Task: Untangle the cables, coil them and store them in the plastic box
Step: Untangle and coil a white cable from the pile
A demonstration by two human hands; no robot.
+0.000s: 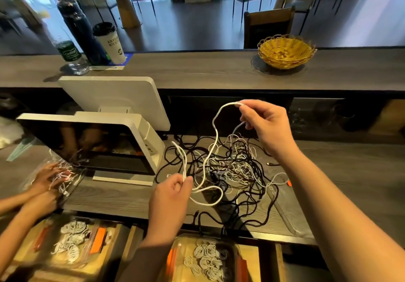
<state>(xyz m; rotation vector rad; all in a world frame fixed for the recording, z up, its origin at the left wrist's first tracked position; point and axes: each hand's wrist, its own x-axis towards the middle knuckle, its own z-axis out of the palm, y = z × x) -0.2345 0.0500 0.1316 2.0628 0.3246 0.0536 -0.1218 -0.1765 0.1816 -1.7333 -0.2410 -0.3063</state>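
A tangle of black and white cables point(232, 167) lies on the grey counter in front of me. One white cable point(215, 132) rises out of it. My right hand point(266, 123) pinches its upper loop, raised above the pile. My left hand point(173, 196) grips a lower stretch of the same white cable near the counter's front edge. Below the counter, a clear plastic box point(232, 246) with orange latches holds several coiled white cables point(206, 262).
A white point-of-sale terminal point(105, 132) stands left of the pile. Another person's hands point(47, 185) work on white cables at the far left, above a second box of coils point(72, 240). A yellow wicker basket point(286, 51), a cup and bottles sit on the raised ledge.
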